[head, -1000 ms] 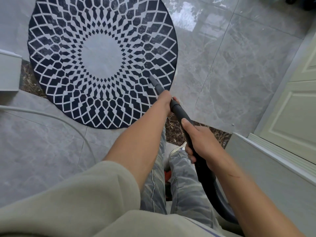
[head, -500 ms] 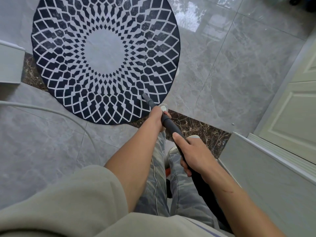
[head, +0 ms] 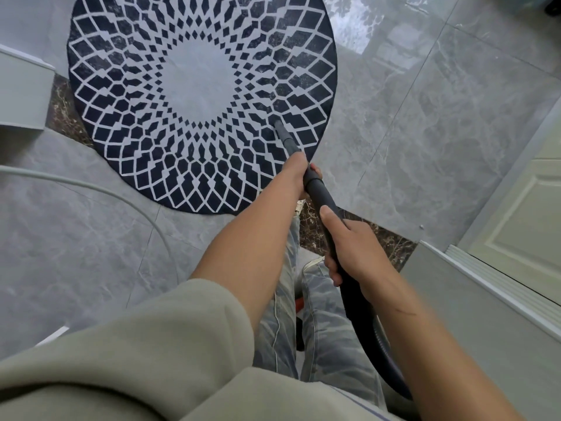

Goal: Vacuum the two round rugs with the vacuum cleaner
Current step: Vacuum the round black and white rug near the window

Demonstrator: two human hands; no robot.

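the left hand [head: 299, 174] is wrapped around the dark vacuum wand [head: 323, 197] at its upper joint, with the fingers curled about the tube. the right hand [head: 356, 250] is closed around the same wand nearer the body, with the thumb laid along its top. the wand's long axis is run from the right hand past the left, up and leftward. its narrow nozzle [head: 280, 129] is pointed away from the body and set on the round rug [head: 194, 95], just inside the rim nearest the left hand. behind the right hand the black hose [head: 361, 317] is curved down beside the jeans [head: 328, 344]. a white cable [head: 30, 173] is laid on the grey tiled floor [head: 425, 123] left of both hands.
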